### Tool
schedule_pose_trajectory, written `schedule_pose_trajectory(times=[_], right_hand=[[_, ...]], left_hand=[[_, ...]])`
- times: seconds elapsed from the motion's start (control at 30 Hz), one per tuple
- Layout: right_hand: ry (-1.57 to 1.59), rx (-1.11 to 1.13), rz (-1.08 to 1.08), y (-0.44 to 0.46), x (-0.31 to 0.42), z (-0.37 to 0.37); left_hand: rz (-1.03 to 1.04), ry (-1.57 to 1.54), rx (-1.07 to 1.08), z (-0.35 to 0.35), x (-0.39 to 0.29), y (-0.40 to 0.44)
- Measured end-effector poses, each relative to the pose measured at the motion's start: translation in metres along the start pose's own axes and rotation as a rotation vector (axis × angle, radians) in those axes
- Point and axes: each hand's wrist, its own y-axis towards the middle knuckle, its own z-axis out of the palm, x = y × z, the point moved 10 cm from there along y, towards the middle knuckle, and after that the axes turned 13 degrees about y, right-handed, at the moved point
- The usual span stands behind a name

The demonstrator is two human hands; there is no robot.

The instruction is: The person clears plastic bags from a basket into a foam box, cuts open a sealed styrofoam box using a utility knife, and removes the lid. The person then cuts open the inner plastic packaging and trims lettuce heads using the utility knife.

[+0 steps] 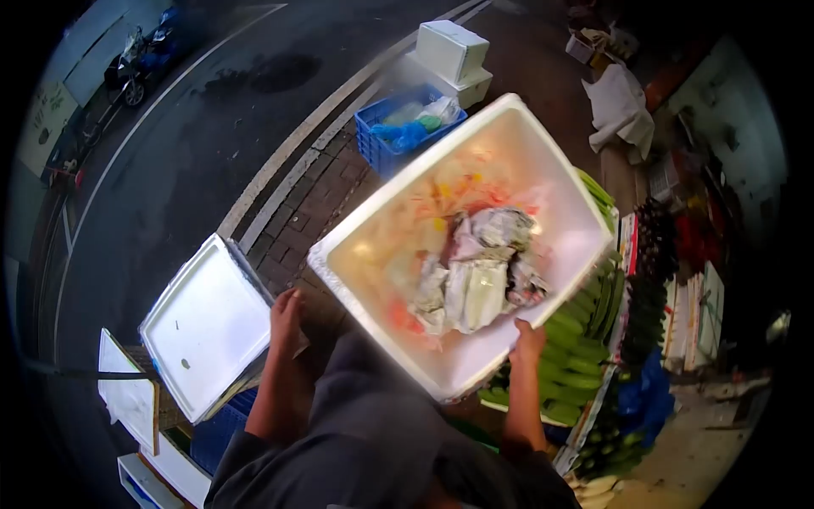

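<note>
While my right hand (527, 341) grips the lower rim of a tilted, rectangular white foam box (578, 204), my left (287, 316) curls beside a smooth white lid (208, 327), contact unclear. Crumpled paper (476, 293) lies inside the box, near reddish smears.

We're at a street-side produce stall: green vegetables (568, 365) in rows, foam boxes (443, 51), blue crate (381, 148), road (212, 110) with white lines alongside.
</note>
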Motion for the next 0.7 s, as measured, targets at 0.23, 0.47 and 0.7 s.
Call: schedule_pose_trajectory(times=[0.23,0.47,0.7], right_hand=[[-0.476,0.149,0.133,0.151,-0.064,0.195],[-0.705,0.417,0.161,0.300,-0.137,0.397],[-0.707,0.771,0.102,0.422,-0.223,0.575]], left_hand=[[0.253,0.071,-0.219,0.011,-0.115,0.099],[0.093,0.428,0.071,0.074,-0.145,0.310],[-0.012,0.557,-0.084,0.094,-0.180,0.386]])
